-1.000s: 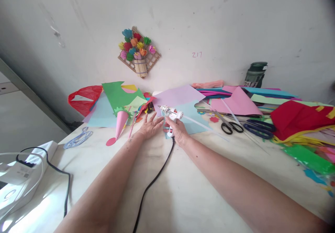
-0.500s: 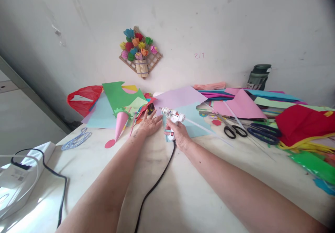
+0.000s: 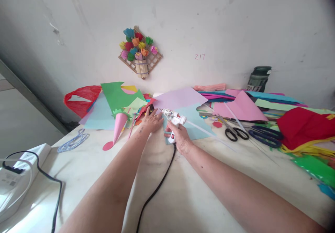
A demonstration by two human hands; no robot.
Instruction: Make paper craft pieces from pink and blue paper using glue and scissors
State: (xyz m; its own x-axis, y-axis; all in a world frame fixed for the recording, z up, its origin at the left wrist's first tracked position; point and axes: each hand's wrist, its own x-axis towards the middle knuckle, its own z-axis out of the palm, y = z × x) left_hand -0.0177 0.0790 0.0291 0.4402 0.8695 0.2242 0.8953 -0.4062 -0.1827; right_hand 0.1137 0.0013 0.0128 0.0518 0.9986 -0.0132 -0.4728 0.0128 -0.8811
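My right hand (image 3: 180, 137) is wrapped round the handle of a white hot glue gun (image 3: 176, 119), whose nozzle points to the upper left. A long clear glue stick (image 3: 202, 131) sticks out of its rear, and a black cord runs down from the handle. Palm down, my left hand (image 3: 152, 122) rests on the table left of the nozzle with its fingers stretched out. Its fingertips are beside red paper pieces (image 3: 148, 108) and a small dark object, partly hidden. To its left lies a pink paper cone (image 3: 119, 126) with a green fringed rim, touching a red paper disc (image 3: 108, 146).
Black-handled scissors (image 3: 235, 134) and dark blue-handled scissors (image 3: 265, 135) lie at right, beside red fabric (image 3: 306, 126). Coloured sheets (image 3: 180, 98) spread along the wall. A white power strip (image 3: 36, 156) and coiled blue cord (image 3: 73, 141) are at left. A green bottle (image 3: 259, 78) stands behind.
My left hand has shifted slightly to the right, its fingers nearer the glue gun's nozzle. The right hand keeps its grip on the glue gun. The view has tilted a little.
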